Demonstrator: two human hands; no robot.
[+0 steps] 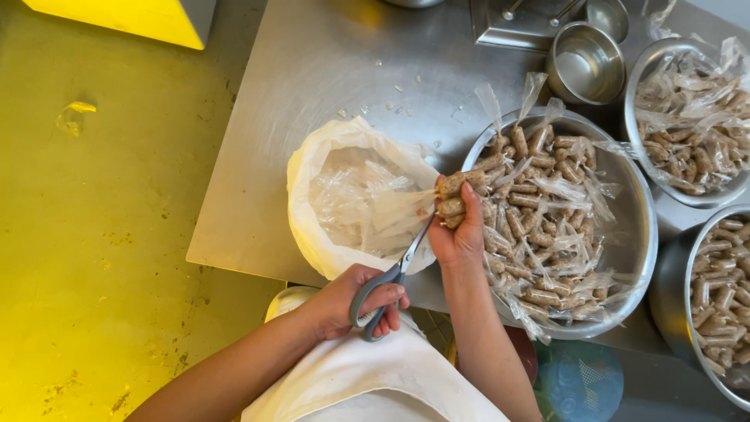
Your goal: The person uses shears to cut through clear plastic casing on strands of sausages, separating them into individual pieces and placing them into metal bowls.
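- Yellow floor (94,234) fills the far left of your view, scuffed, with a crumpled scrap of clear film (74,116) lying on it.
- Next comes the steel table (312,78), its bare top dotted with small bits of film.
- On its near edge stands a white plastic bag (308,168), mouth open, with loose clear wrappers (351,199) heaped inside.
- Your left hand (355,301) is closed through the grey loops of a pair of scissors (391,281), below the bag and off the table's near edge; the blades point up and to the right, toward the wrapped pieces in your other hand.
- Whether the blades touch the film, you cannot tell from here.
- Your right hand (459,234) is closed around a small bunch of wrapped sausages (453,195), held between the bag and the big bowl, their film ends hanging over the bag's mouth.
- Just right of that hand sits a large steel bowl (637,227), full of the same brown sausages in clear film.
- Behind it stands a small empty steel bowl (586,62).
- At the right edge are two more steel bowls of sausages, one farther back (637,94) and one nearer you (676,266).
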